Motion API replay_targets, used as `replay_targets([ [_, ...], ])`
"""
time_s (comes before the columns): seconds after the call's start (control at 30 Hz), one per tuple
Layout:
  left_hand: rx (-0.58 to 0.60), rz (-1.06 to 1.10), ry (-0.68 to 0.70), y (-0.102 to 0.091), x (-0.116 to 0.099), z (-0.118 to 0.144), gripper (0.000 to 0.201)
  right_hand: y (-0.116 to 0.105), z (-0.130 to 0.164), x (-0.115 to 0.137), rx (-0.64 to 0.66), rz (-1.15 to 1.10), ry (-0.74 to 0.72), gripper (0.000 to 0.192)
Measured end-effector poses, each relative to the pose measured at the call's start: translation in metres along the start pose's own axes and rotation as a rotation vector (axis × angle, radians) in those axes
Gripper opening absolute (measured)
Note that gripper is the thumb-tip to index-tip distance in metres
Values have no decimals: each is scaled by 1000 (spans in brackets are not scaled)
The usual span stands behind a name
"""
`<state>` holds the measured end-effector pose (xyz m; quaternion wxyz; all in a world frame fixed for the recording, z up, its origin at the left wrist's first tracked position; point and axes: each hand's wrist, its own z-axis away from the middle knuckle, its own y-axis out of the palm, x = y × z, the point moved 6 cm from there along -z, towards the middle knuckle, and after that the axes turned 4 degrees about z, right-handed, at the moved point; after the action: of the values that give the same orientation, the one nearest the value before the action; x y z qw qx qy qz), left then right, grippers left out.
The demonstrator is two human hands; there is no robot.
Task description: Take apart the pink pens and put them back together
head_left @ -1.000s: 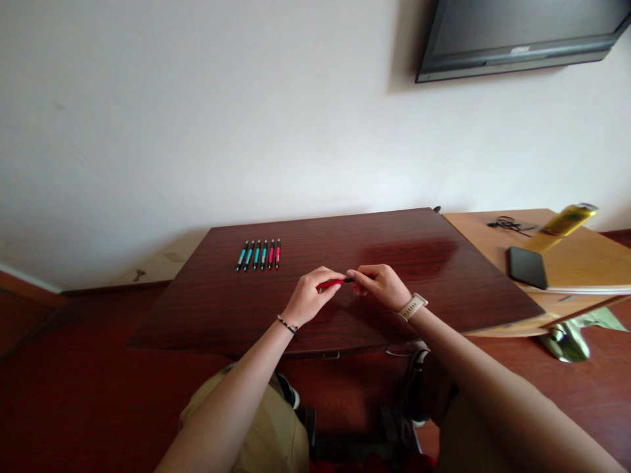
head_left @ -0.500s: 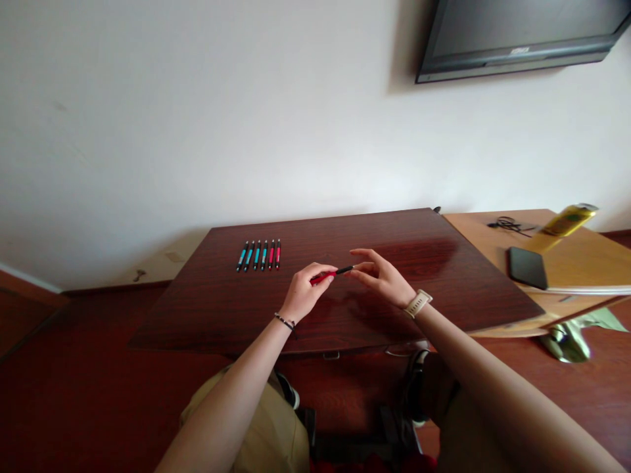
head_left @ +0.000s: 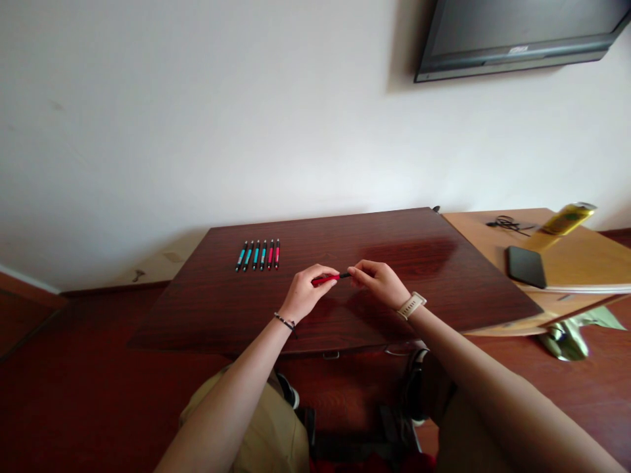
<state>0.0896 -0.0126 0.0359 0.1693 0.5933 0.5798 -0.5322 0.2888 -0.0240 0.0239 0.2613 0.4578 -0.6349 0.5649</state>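
A dark wooden worktop [head_left: 404, 263] stands against the white wall under a wall-mounted television [head_left: 517, 33], and a lighter wooden table [head_left: 582, 259] just to its right carries a black phone [head_left: 526, 266] and a yellow can [head_left: 566, 218]. Above the middle of the worktop my left hand [head_left: 308, 292] is closed around the red barrel of a pen [head_left: 329, 278], while my right hand [head_left: 377, 282] pinches the pen's black end between its fingertips. Six more pens [head_left: 258, 255], four blue and two red, lie side by side in a row near the far left of the worktop.
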Motion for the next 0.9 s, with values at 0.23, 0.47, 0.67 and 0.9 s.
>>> replay_targets([
  [0.23,-97,234,-211,-6,29,-1,39,-8,-4,-13,-133,-165,25,39],
  [0.47,-235,400,-279,-16,40,0,39,-12,-6,-22,-205,-303,88,45],
  [0.67,-265,397,-270,-17,38,0,37,-9,-7,-25,-198,-346,106,44],
  [0.9,-257,429,-265,-17,42,1,34,-10,-7,-26,-205,-316,62,42],
])
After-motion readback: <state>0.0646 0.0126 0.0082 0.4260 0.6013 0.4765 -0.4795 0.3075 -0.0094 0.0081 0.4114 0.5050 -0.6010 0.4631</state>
